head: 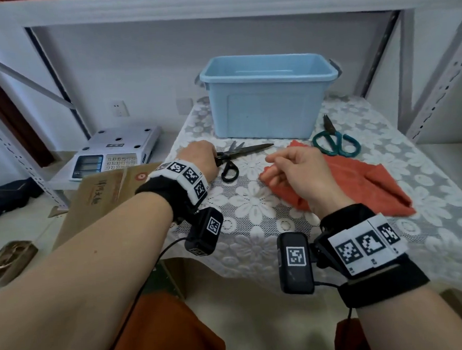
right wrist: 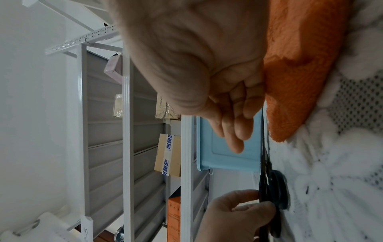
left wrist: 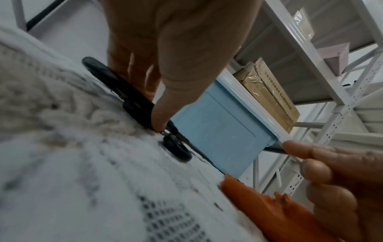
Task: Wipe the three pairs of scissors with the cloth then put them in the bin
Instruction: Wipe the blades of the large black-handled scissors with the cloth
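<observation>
Head view: left hand [head: 199,157] pinches black scissors [head: 239,154] on the desk [head: 253,200]; right hand [head: 297,170] hovers loosely curled over the cloth [head: 373,182].

Three pairs of scissors lay on the table [head: 253,200]: two black pairs, the long black scissors [head: 246,150] and the smaller black scissors [head: 235,146] partly under them, and one pair of green-handled scissors [head: 335,141]. There was one orange cloth [head: 360,183] and one blue bin [head: 268,99]. Two hands were in view, the left hand [head: 199,156] and the right hand [head: 297,176], each wrist carrying one band of printed markers. Off the table stood one weighing scale [head: 117,152] and one cardboard box [head: 104,193].
</observation>
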